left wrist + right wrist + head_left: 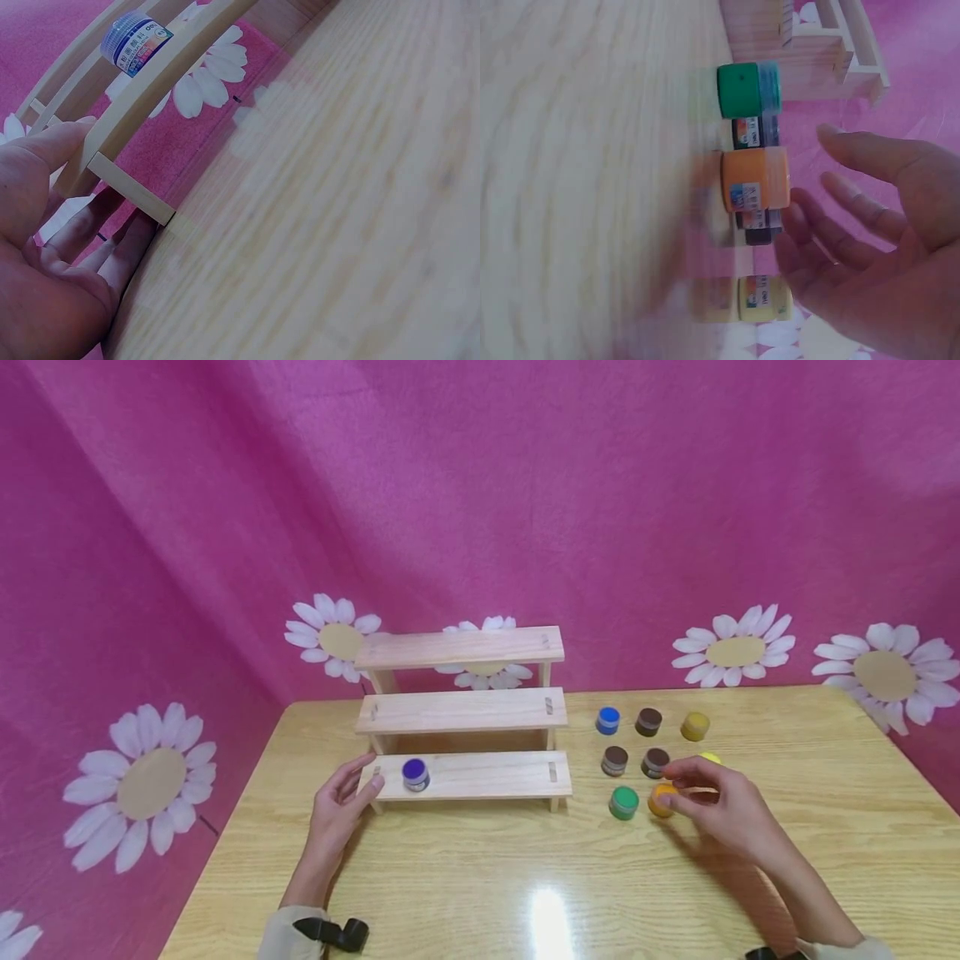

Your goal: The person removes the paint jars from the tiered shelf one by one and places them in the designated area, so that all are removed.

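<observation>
A three-step wooden rack [465, 710] stands on the table. My left hand [336, 812] grips the left end of its lowest step, thumb on the board and fingers down by the leg [131, 187]. A purple-lidded paint jar [416, 774] sits on that step near the thumb. My right hand [726, 802] hovers over an orange paint jar [660, 800], its thumb and fingers spread apart around the lid's height. In the right wrist view nothing lies between those fingers, and the orange jar [754, 180] stands upright on the table just beyond them.
A green jar [624, 802] stands left of the orange one. Behind are a blue jar [608, 720], several dark jars [648, 721] and an ochre jar [695, 726]. A yellow jar [710, 758] is partly hidden by my right hand. A pink flowered cloth [600, 527] hangs behind the table.
</observation>
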Tool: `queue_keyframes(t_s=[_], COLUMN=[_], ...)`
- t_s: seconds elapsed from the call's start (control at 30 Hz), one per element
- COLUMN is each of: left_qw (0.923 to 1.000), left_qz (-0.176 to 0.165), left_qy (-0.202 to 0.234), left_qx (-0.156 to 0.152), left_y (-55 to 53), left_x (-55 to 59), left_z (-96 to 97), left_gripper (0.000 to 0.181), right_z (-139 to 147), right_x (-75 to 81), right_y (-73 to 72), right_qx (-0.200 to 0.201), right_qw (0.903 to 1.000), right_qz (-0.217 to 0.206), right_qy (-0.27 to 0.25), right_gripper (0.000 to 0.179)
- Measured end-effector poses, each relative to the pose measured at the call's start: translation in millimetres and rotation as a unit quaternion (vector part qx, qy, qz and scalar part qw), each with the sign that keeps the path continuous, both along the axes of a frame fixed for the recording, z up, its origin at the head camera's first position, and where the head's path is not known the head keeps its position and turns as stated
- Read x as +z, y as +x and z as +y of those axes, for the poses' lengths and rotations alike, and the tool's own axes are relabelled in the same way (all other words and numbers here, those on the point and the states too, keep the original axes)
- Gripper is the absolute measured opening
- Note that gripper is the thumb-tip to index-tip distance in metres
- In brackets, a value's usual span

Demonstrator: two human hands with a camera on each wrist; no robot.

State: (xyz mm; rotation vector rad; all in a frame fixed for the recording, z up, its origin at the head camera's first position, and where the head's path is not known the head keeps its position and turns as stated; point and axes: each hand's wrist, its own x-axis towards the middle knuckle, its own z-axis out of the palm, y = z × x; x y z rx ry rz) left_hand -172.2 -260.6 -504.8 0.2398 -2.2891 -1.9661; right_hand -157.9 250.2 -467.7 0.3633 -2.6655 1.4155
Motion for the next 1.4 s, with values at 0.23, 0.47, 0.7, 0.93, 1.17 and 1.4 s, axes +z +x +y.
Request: queue_keyframes(t_s=[0.23,0.47,0.7,0.93,1.17,1.4], left_qw=[1.0000,0.9999,0.9998,0.9997,0.9997,0.9998], left_qz=[-0.003,-0.009,-0.012,-0.011,-0.019,-0.018], left_qy=[0.001,0.011,0.018,0.017,0.016,0.007], left_qx=[-0.007,-0.006,-0.003,-0.010,-0.001,-0.001], left_y=[-2.6,-1.4,1.4,2.3,4.8,2.8], left_x=[0.2,-2.2,0.0,3.2,4.3,4.8], left_z=[3.4,3.6,1.6,0.9,0.2,2.3], left_gripper=[0.050,0.050,0.050,0.051,0.051,0.051], right_z=[-5,-21,-50,-81,-119,-148], right_x=[11.9,21.9,30.2,26.6,22.9,23.2], right_y=[2.9,2.3,-5.1,-13.6,-20.9,-24.8], right_qx=[-0.014,0.024,0.067,0.098,0.122,0.142], right_qw=[0.9981,0.9971,0.9947,0.9898,0.9854,0.9790], right_qz=[0.059,0.065,0.059,0.053,0.031,0.020], right_qy=[0.010,-0.032,-0.050,-0.089,-0.114,-0.145], right_gripper=[0.025,0.024,0.021,0.023,0.028,0.030])
